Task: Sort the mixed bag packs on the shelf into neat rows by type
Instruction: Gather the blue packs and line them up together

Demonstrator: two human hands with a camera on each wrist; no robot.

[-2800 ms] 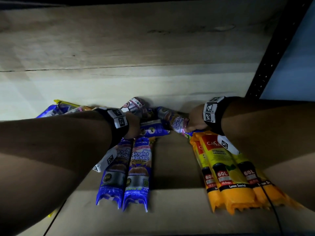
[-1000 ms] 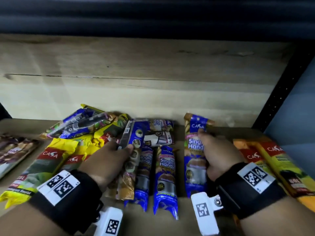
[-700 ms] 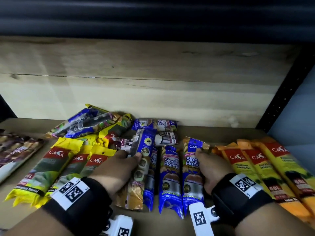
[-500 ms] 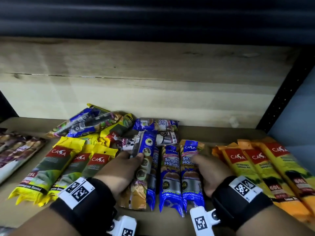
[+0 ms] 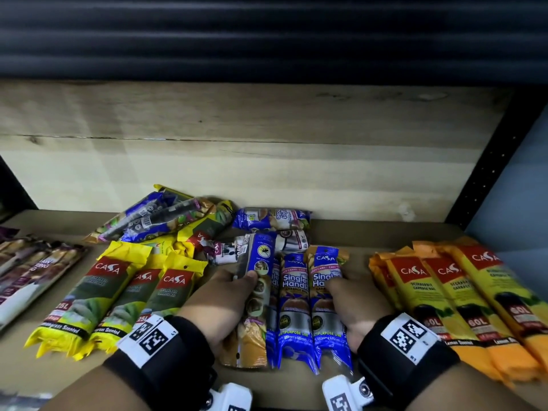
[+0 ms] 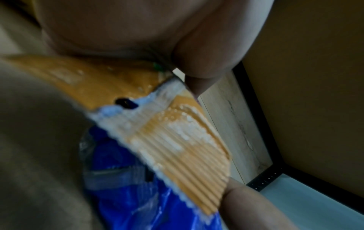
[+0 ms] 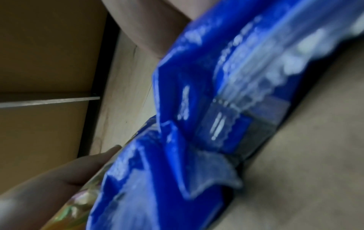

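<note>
On the shelf board (image 5: 355,238), my left hand (image 5: 231,292) grips a blue pack with an orange end (image 5: 257,295), thumb on top, its back side up. The left wrist view shows that pack's ridged orange end (image 6: 177,140) over a blue pack (image 6: 138,199). My right hand (image 5: 351,296) holds a blue Singlet Handle pack (image 5: 324,295), thumb on its face, beside another blue pack (image 5: 292,301). In the right wrist view the blue pack (image 7: 197,109) fills the frame.
Yellow Casa packs (image 5: 98,295) lie in a row on the left, orange Casa packs (image 5: 444,298) in a row on the right. A mixed pile (image 5: 166,218) sits at the back wall. Brown packs (image 5: 26,271) lie far left. A black upright (image 5: 486,161) bounds the right.
Both hands pulled back from the rear pile, each with a pack. Within the last second, the right hand slid its blue pack left against the blue row; the left hand kept its pack.
</note>
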